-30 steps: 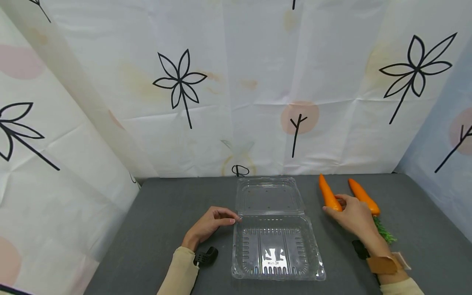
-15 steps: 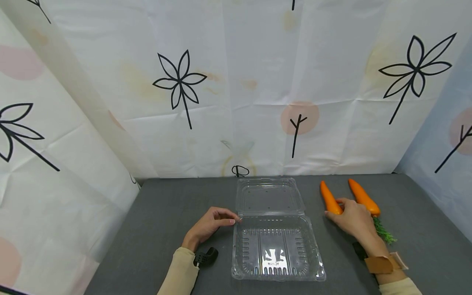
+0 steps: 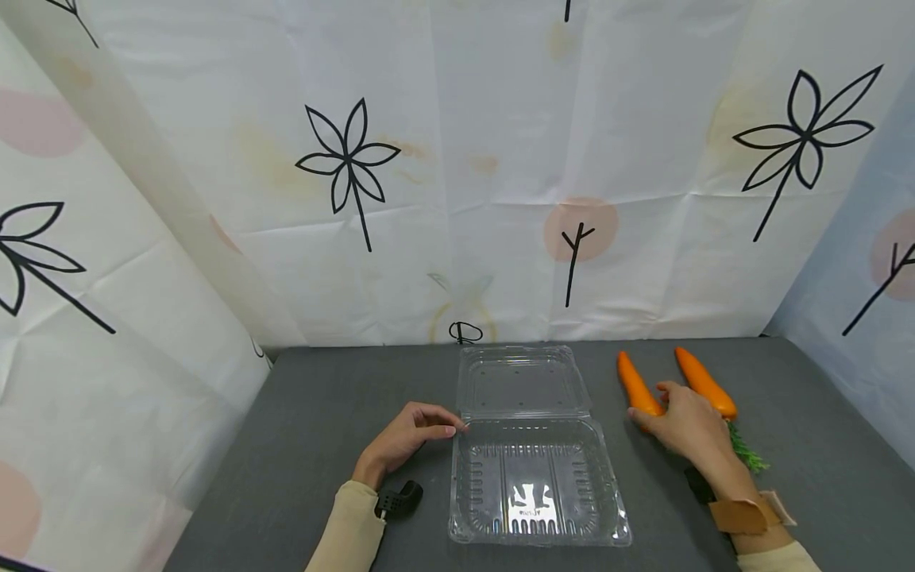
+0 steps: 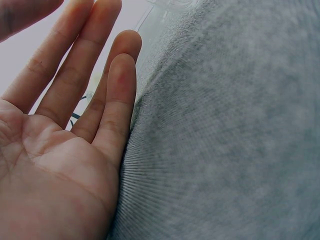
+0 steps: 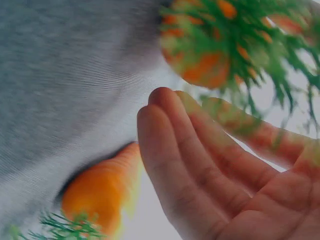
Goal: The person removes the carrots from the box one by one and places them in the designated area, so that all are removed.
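Observation:
A clear plastic clamshell box (image 3: pixel 609 477) lies unfolded on the table, its lid (image 3: pixel 525 381) laid back. My left hand (image 3: pixel 411 433) rests beside it, fingertips at the box's left edge near the hinge, fingers fairly straight in the left wrist view. My right hand (image 3: pixel 689 425) is around the near end of the left orange carrot (image 3: pixel 635 383), thumb close to it and the fingers spread off it. In the right wrist view a gap shows between the fingers and that carrot (image 5: pixel 200 70), whose green leaves hang over the hand. A second carrot (image 3: pixel 704 383) lies to the right.
Both carrots and the box lie on a dark grey tabletop (image 3: pixel 322 389). White sheets (image 3: pixel 500 103) with leaf drawings stand behind and at both sides. A strapped wrist camera (image 3: pixel 402 496) sits at my left wrist.
The left carrot has come slightly nearer, then shifted a little to the left. My right fingers have spread away from it. My left hand and the box stay put.

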The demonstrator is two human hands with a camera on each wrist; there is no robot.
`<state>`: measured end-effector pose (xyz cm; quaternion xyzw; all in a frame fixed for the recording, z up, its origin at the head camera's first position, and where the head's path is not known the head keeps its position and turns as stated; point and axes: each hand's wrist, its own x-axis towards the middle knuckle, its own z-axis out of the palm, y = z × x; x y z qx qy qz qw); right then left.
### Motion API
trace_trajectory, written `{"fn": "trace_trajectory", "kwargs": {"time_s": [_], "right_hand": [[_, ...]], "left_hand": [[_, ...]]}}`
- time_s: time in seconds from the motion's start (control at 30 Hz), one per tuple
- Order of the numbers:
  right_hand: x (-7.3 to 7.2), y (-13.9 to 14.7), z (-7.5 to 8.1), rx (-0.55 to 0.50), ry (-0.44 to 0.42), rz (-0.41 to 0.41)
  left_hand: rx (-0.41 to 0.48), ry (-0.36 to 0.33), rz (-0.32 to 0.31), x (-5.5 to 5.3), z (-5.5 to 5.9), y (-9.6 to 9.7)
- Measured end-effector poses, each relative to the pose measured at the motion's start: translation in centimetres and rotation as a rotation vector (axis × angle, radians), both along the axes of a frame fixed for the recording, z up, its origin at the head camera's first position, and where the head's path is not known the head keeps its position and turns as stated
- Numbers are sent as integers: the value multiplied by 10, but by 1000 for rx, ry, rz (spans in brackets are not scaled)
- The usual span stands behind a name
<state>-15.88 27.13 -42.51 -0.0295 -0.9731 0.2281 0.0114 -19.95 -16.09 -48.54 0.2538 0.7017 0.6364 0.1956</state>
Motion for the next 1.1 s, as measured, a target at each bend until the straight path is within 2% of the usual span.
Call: {"fn": "trace_trajectory", "kwargs": {"time_s": [0.33, 0.57, 0.73, 0.83, 1.0, 1.1], "right_hand": [[4, -6, 11, -20, 7, 12], [9, -6, 18, -38, 56, 62], [10, -7, 22, -44, 81, 54], [10, -7, 21, -60, 156, 79], [10, -4, 17, -79, 377, 188], [8, -2, 14, -70, 480, 225]], "left_hand": [[-1, -3, 3, 0, 1, 0], [1, -4, 0, 0, 1, 0], [2, -3, 2, 0, 0, 0], [7, -1, 3, -1, 0, 0], [-6, 14, 5, 0, 2, -2], [-35, 18, 37, 1, 7, -7]]}}
